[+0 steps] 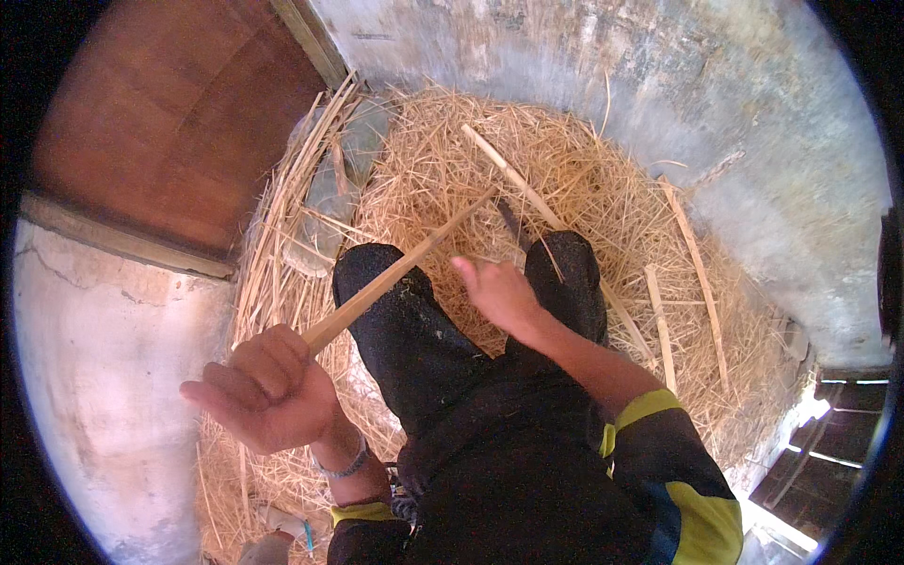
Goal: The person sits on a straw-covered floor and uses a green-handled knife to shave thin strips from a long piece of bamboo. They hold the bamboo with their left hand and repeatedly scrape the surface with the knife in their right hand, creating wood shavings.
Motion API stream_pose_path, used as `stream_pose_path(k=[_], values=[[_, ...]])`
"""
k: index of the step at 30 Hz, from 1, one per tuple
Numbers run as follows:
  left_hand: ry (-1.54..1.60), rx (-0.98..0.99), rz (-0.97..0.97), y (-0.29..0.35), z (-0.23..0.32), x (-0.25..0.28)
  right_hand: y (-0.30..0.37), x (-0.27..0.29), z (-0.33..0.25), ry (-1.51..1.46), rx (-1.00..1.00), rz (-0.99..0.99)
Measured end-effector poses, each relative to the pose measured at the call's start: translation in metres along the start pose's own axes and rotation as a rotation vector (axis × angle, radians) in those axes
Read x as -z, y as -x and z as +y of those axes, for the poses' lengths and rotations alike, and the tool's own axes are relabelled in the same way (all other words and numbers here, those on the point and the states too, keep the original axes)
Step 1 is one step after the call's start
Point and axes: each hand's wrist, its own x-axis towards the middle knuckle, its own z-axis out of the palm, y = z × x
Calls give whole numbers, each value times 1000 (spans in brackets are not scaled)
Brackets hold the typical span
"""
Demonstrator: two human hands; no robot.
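Observation:
My left hand (278, 391), at the left, is closed round the thick end of a split bamboo stick (395, 273). The stick slants up and right over my left knee, its thin tip above the straw. Between my knees, my right hand (504, 297) has curled fingers and a raised thumb, below the stick and apart from it. Its grip is hidden from above. A dark blade (511, 221), like a knife's, shows beyond that hand beside my right knee; whether the hand holds it cannot be seen. A thin sliver (554, 256) lies against that knee.
Loose straw (452, 122) covers the floor. A longer pale stick (513, 176) runs past my right knee, with further sticks (662, 325) to the right. A bundle of split strips (282, 226) lies at the left by a brown panel (179, 113). Weathered walls (603, 56) enclose the corner.

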Motion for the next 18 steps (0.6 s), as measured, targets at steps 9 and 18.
stream_pose_path(k=[9,18], values=[[0,-46,-107,0,-5,-15,28,24,-38,-171,41,-17],[-18,18,-123,0,-2,-8,14,10,-24,-212,34,139]])
